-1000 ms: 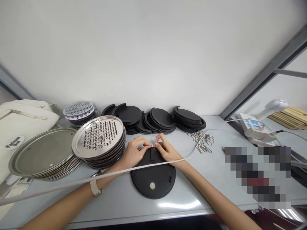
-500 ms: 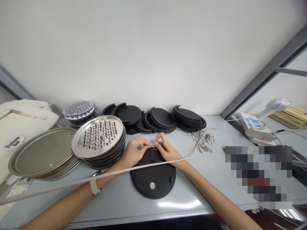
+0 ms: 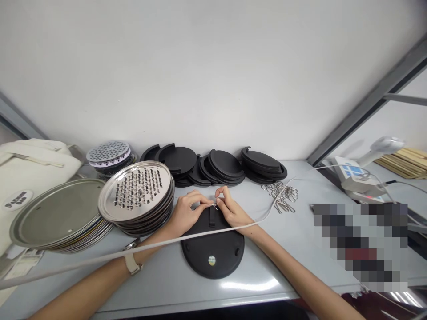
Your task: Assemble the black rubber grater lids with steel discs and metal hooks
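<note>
A round black disc (image 3: pixel 213 255) lies on the grey table in front of me, with a small round sticker and a short black strap (image 3: pixel 212 218) at its far edge. My left hand (image 3: pixel 187 210) pinches a thin metal ring (image 3: pixel 216 206) at the strap's end between thumb and forefinger. From the other side my right hand (image 3: pixel 235 213) also pinches the ring, its forefinger bent up. Fingertips partly cover the ring. To the right of my hands lies a loose pile of metal wire hooks (image 3: pixel 282 195).
A white cable (image 3: pixel 160 243) crosses above my forearms. At left stand a stack of textured round metal plates (image 3: pixel 163 218), greenish trays (image 3: pixel 60 213) and a cream bag (image 3: pixel 36 166). Black rimmed discs (image 3: pixel 227 164) line the wall. A white device (image 3: pixel 358 175) stands at right.
</note>
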